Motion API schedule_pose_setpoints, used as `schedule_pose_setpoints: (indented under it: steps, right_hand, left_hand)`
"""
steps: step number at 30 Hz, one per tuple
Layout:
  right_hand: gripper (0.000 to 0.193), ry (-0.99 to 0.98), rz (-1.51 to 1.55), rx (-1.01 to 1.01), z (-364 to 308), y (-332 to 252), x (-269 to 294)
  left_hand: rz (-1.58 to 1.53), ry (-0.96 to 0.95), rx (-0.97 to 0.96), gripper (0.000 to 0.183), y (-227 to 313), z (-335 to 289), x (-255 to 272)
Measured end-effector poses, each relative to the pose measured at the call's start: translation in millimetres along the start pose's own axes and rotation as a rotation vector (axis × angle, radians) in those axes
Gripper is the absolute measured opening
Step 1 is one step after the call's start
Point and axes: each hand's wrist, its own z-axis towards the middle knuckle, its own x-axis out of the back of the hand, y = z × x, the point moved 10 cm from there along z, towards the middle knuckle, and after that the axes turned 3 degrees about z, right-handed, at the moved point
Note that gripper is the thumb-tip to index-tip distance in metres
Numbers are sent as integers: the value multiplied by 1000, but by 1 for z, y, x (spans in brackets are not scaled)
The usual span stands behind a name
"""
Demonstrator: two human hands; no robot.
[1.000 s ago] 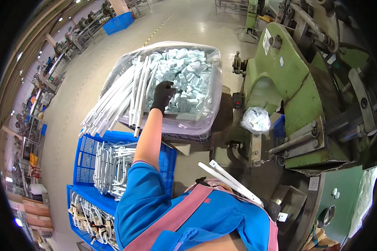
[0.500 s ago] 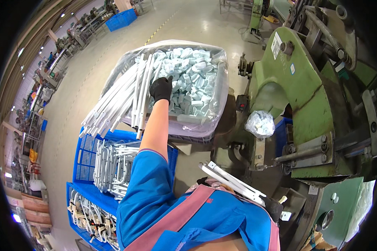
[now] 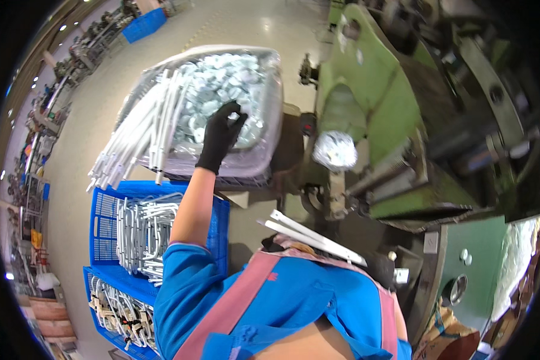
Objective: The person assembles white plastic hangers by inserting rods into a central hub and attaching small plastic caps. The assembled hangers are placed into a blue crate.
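At the far left, two blue crates stand near each other: the farther crate (image 3: 104,225) is filled with bent white tubes (image 3: 139,225) and the nearer crate (image 3: 109,333) with bent tubes bearing beige and black fittings. Beyond them, a bundle of straight white tubes (image 3: 138,129) lies over the left side of a plastic-lined bin (image 3: 246,165), its long axis running from the upper right down to the lower left, the near ends jutting past the bin's rim. Heaped in the bin are small pale plastic pieces (image 3: 216,78), pointing every which way. The left arm reaches forward from its blue sleeve, the forearm leaning slightly to the right as it rises, and the left hand (image 3: 223,132), in a black glove, hangs over the pieces with thumb and finger bent toward each other; whether it pinches one, I cannot tell. Just in front of the chest, a pair of white tubes (image 3: 318,239) slants from upper left to lower right. At their right ends is a dark shape that looks like the gloved right hand (image 3: 381,270), beside a white block (image 3: 401,275); its grip cannot be made out. Farther right stand a green machine (image 3: 390,90), with a clear bag (image 3: 336,150) near its opening, and a green worktop (image 3: 483,258).
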Motion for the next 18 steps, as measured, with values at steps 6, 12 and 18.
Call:
schedule_pose_setpoints:
  steps: [6, 12, 18]
  right_hand:
    - [25, 9, 56, 142, 11, 4, 29]
    - [31, -3, -39, 225, 12, 8, 53]
    - [31, 2, -185, 306, 13, 17, 59]
  left_hand:
    - [-378, -541, -96, 27, 141, -117, -111]
    - [-98, -439, -190, 42, 170, -161, -148]
    - [54, -396, -295, 21, 181, -168, -175]
